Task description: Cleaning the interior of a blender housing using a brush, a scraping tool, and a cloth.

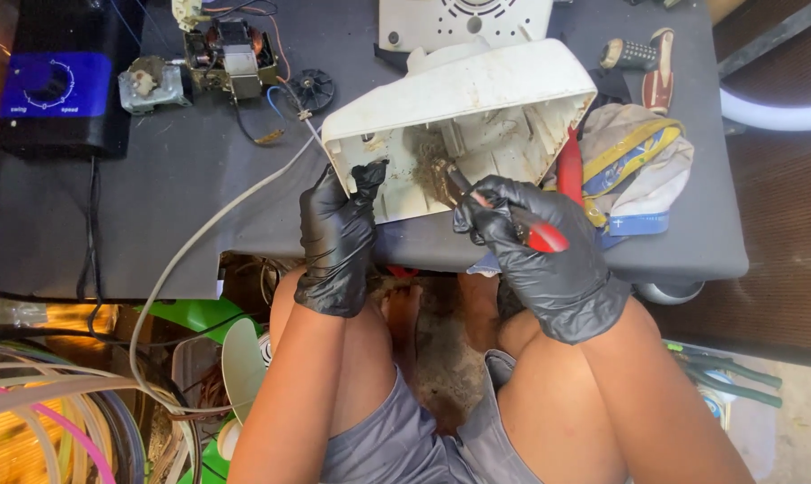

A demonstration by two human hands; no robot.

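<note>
Both my hands wear black gloves. My left hand (338, 237) grips the near edge of a dirty white plastic housing (477, 99) that lies tilted on the dark table (154, 206), its hollow inside facing me. My right hand (535, 242) holds red-handled pliers (538, 235) whose metal tip pokes into the grimy inside of the housing. A grey cable (208, 224) runs from the housing off the table's front edge.
A small electric motor (230, 58) with loose wires, a black fan wheel (313, 88) and a black box with a blue dial panel (56, 85) lie at the back left. A rag (643, 166) and screwdrivers (643, 63) lie right. Cables and tubes crowd the floor left.
</note>
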